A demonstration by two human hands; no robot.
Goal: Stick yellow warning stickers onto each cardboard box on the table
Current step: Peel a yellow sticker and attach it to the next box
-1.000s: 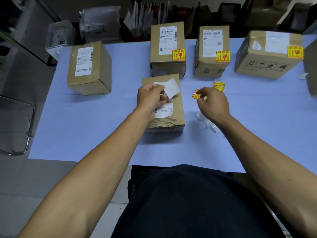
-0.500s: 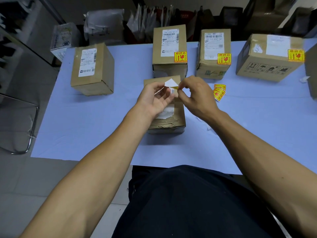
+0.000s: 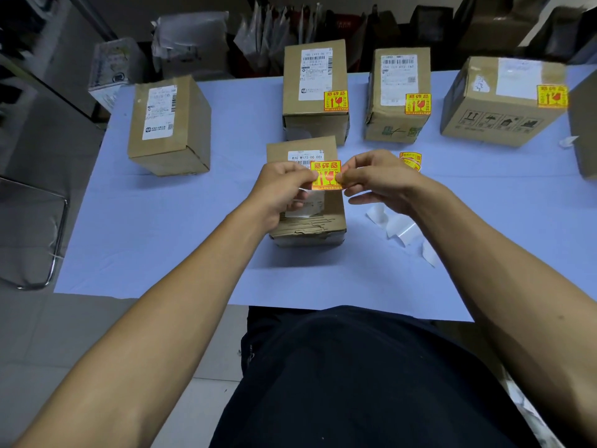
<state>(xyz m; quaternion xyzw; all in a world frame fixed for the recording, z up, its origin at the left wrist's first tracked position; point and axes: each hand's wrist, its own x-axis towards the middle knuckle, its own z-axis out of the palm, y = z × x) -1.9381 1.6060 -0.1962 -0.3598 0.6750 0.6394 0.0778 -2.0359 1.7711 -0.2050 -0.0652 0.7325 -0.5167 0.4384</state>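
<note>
- Now my left hand (image 3: 280,190) and right hand (image 3: 376,181) each pinch one edge of a yellow warning sticker (image 3: 325,175).
- It hovers above the nearest cardboard box (image 3: 307,221) (printed side up).

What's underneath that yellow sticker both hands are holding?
Under the yellow warning sticker is the near brown cardboard box, its white label partly showing; the rest of its top is covered.
</note>
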